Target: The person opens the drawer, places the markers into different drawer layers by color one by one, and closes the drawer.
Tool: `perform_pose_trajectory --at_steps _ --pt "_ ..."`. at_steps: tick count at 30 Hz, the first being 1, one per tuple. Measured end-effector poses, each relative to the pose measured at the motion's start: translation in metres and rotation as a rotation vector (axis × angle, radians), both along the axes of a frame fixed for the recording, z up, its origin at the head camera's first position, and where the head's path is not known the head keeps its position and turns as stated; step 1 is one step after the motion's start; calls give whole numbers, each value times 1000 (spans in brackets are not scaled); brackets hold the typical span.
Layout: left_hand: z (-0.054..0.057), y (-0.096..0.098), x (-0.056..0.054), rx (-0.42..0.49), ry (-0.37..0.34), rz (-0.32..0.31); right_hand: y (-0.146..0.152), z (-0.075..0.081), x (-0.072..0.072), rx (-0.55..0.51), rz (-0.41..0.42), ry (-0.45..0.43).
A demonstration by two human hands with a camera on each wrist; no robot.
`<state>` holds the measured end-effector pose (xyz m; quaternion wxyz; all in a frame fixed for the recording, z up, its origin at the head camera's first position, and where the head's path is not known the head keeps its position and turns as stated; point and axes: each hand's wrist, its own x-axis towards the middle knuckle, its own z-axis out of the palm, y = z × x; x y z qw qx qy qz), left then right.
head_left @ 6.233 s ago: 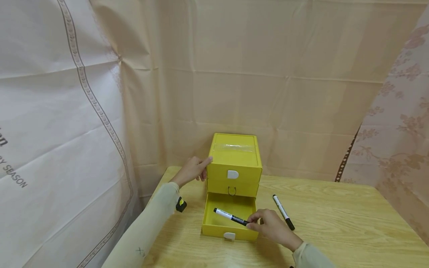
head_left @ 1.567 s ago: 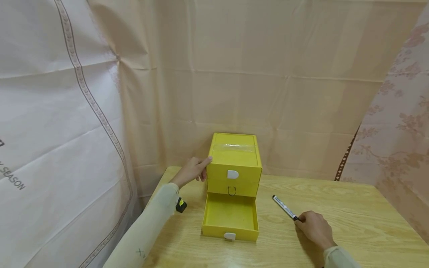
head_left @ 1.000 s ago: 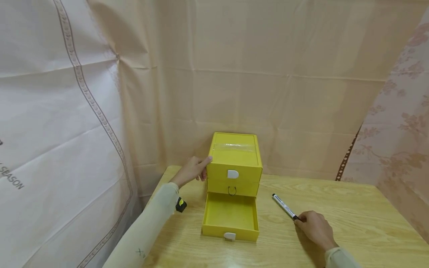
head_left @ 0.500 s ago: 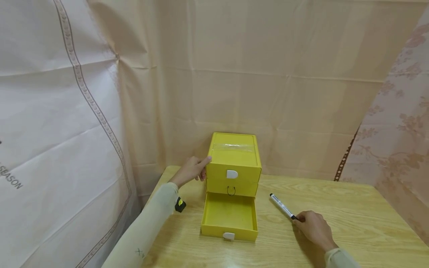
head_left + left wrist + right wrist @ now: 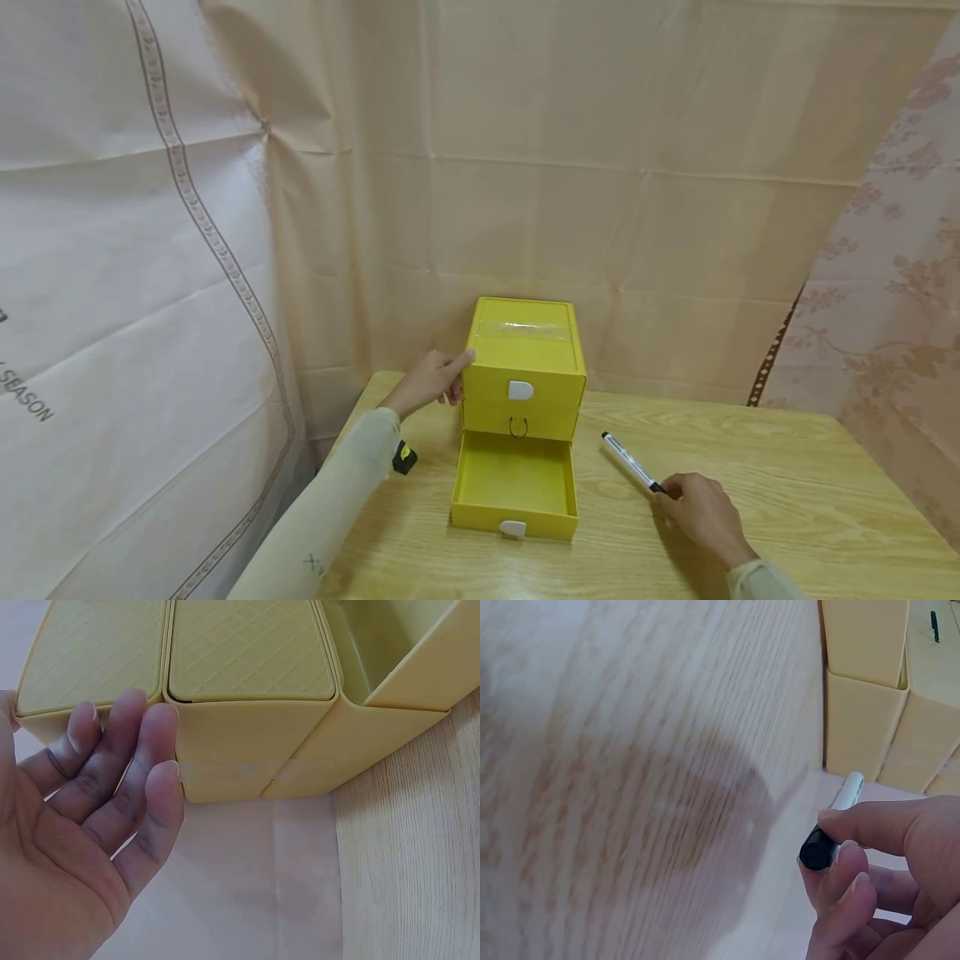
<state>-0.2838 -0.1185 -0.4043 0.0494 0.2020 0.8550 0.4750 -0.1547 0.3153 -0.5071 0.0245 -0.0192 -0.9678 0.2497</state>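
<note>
My right hand (image 5: 703, 512) pinches a white marker pen (image 5: 628, 462) by its black-capped end, on the right of the table. In the right wrist view, thumb and fingers close on the black cap (image 5: 817, 851), while the white barrel points away toward the yellow drawer unit (image 5: 862, 735). My left hand (image 5: 429, 383) rests against the left side of that unit, its thumb at the top edge. Loosely bent fingers (image 5: 161, 795) lie along the side in the left wrist view. The bottom drawer (image 5: 516, 479) is pulled out, its visible floor bare.
A small black-and-yellow object (image 5: 404, 457) sits on the wooden table (image 5: 795, 475), left of the unit. Clear tape (image 5: 522, 330) crosses the unit's top. Beige cloth (image 5: 600, 167) hangs behind, with a white sheet (image 5: 127, 292) at the left.
Since the oldest frame, my right hand has moved from over the drawer to the right. Two markers showed then; one shows now. Lately the held marker has shifted slightly left. My left hand stays put.
</note>
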Motion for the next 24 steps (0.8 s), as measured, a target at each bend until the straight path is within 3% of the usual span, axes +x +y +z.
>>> perform_pose_trajectory --at_steps 24 --pt "1 1 2 -4 9 1 -8 6 13 -11 36 48"
